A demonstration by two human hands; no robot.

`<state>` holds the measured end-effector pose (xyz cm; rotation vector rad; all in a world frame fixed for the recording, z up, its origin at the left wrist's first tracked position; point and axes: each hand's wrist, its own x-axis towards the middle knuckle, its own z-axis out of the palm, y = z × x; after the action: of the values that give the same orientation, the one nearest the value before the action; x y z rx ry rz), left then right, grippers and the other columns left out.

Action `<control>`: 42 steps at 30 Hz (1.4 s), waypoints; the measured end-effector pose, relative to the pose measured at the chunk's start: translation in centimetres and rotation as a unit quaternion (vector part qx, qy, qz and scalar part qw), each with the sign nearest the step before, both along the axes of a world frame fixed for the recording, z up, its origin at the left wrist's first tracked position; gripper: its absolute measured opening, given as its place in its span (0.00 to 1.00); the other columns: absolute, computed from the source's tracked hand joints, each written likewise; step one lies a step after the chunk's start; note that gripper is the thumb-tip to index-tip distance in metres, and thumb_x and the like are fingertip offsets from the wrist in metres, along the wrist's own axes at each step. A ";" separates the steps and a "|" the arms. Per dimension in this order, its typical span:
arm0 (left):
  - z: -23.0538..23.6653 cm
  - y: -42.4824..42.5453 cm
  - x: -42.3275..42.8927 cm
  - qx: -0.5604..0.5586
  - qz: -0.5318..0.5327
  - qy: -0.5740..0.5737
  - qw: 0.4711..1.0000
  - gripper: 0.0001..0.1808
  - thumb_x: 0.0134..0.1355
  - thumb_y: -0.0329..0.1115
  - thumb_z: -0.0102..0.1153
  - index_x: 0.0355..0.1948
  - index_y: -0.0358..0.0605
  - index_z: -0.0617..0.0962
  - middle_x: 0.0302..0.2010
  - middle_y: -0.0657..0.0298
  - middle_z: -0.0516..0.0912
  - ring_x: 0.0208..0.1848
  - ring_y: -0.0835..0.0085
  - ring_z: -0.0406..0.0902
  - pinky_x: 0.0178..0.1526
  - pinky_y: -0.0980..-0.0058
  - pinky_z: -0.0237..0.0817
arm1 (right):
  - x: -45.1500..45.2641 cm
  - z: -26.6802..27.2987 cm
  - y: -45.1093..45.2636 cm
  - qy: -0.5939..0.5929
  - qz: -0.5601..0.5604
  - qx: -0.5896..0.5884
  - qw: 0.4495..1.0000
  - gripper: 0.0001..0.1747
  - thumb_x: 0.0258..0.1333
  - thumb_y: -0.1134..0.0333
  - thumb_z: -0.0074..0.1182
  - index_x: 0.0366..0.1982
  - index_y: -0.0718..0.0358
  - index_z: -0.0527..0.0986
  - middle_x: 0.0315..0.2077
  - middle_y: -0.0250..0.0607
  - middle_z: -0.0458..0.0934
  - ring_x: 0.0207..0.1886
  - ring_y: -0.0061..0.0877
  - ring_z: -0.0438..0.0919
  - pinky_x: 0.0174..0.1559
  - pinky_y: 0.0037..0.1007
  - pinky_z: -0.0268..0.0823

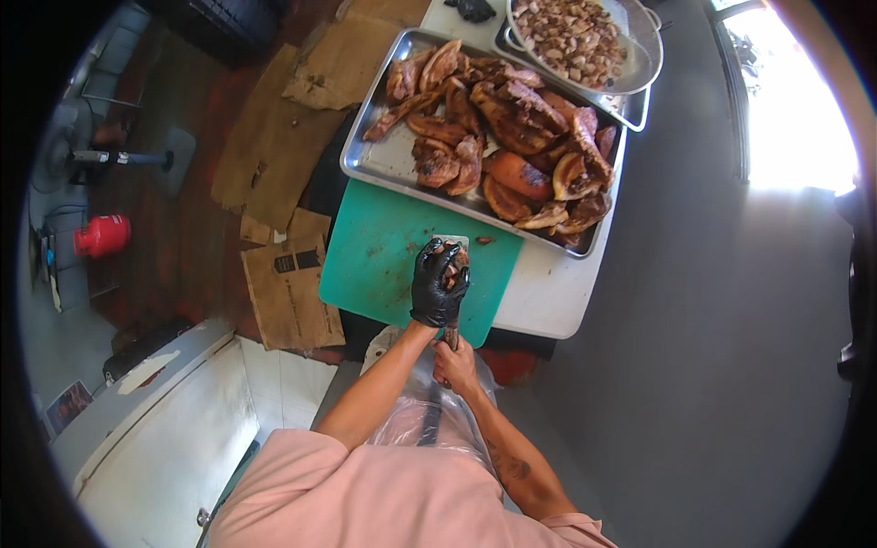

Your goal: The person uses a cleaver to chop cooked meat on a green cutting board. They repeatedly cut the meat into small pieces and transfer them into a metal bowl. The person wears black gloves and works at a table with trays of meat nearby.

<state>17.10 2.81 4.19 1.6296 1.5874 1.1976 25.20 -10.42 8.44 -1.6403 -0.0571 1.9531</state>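
My left hand point(435, 288), in a black glove, curls over pieces of chopped cooked meat point(450, 275). They rest on the broad metal blade of a cleaver point(460, 240), which the glove partly hides. Bare fingers of my right hand point(455, 370) are wrapped around the cleaver's wooden handle, close to my body. Both hands are at the near side of a green cutting board point(370, 240), which carries scraps and juice stains. Just beyond it, a metal sheet tray point(384, 161) holds large browned pieces of roasted meat point(510, 116).
A round perforated pan point(640, 58) of diced meat stands at the far right, over another metal tray point(637, 113). The white table point(548, 294) ends near a grey wall point(692, 308). Flattened cardboard point(288, 294) covers floor at left. Farther left is a red gas cylinder point(103, 235).
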 end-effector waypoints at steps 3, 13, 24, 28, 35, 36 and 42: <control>4.5 5.0 3.3 0.045 -0.009 0.004 0.999 0.31 0.56 0.32 0.76 0.63 0.47 0.82 0.64 0.47 0.77 0.67 0.46 0.76 0.67 0.52 0.71 | 2.1 5.4 5.1 -0.041 -0.006 0.028 0.999 0.10 0.67 0.69 0.59 0.35 0.57 0.67 0.16 0.27 0.64 0.13 0.19 0.63 0.14 0.30 0.58; 29.7 46.5 18.8 -0.097 -0.085 0.092 0.987 0.50 0.68 0.76 0.45 0.79 0.51 0.68 0.76 0.43 0.70 0.79 0.50 0.66 0.79 0.57 0.57 | 14.6 25.9 20.9 0.043 -0.215 0.284 0.934 0.10 0.75 0.65 0.58 0.40 0.56 0.67 0.20 0.25 0.63 0.16 0.16 0.61 0.18 0.28 0.60; 12.6 36.7 -2.4 -0.200 -0.027 0.154 0.967 0.29 0.76 0.53 0.49 0.66 0.45 0.79 0.66 0.48 0.79 0.69 0.49 0.76 0.72 0.56 0.65 | 27.2 15.2 -1.2 -0.184 0.003 0.040 0.982 0.11 0.70 0.66 0.61 0.34 0.57 0.70 0.16 0.26 0.66 0.13 0.17 0.63 0.15 0.28 0.61; 3.7 27.8 -6.2 -0.283 -0.013 0.069 0.957 0.29 0.73 0.54 0.54 0.59 0.40 0.85 0.59 0.43 0.85 0.64 0.47 0.81 0.67 0.54 0.70 | 27.9 13.4 -5.1 -0.202 0.013 -0.055 0.978 0.11 0.70 0.65 0.61 0.33 0.58 0.71 0.17 0.28 0.68 0.14 0.17 0.66 0.16 0.29 0.62; 0.0 17.1 -2.0 -0.168 0.082 0.203 0.961 0.27 0.59 0.53 0.70 0.51 0.43 0.88 0.44 0.43 0.89 0.50 0.41 0.85 0.57 0.50 0.76 | 27.8 12.4 -4.8 -0.254 0.116 -0.011 0.960 0.11 0.68 0.64 0.62 0.32 0.60 0.73 0.18 0.30 0.72 0.15 0.19 0.70 0.18 0.29 0.63; 0.4 17.1 -1.3 -0.158 0.077 0.251 0.952 0.30 0.59 0.56 0.70 0.55 0.44 0.86 0.51 0.44 0.87 0.57 0.43 0.83 0.61 0.49 0.73 | 27.7 12.2 -4.7 -0.252 0.120 -0.001 0.960 0.11 0.68 0.64 0.62 0.32 0.60 0.73 0.18 0.30 0.72 0.16 0.19 0.70 0.18 0.30 0.64; 1.7 19.9 3.7 -0.194 0.031 0.410 0.891 0.45 0.56 0.63 0.72 0.69 0.48 0.76 0.73 0.48 0.70 0.75 0.43 0.64 0.69 0.38 0.61 | 27.3 10.8 -5.3 -0.284 0.154 0.030 0.946 0.14 0.67 0.62 0.64 0.31 0.62 0.73 0.18 0.32 0.74 0.17 0.22 0.74 0.19 0.32 0.66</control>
<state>20.84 22.76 5.88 1.9135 2.1985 0.1241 52.48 -15.69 19.23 -2.2039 -0.6238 1.5941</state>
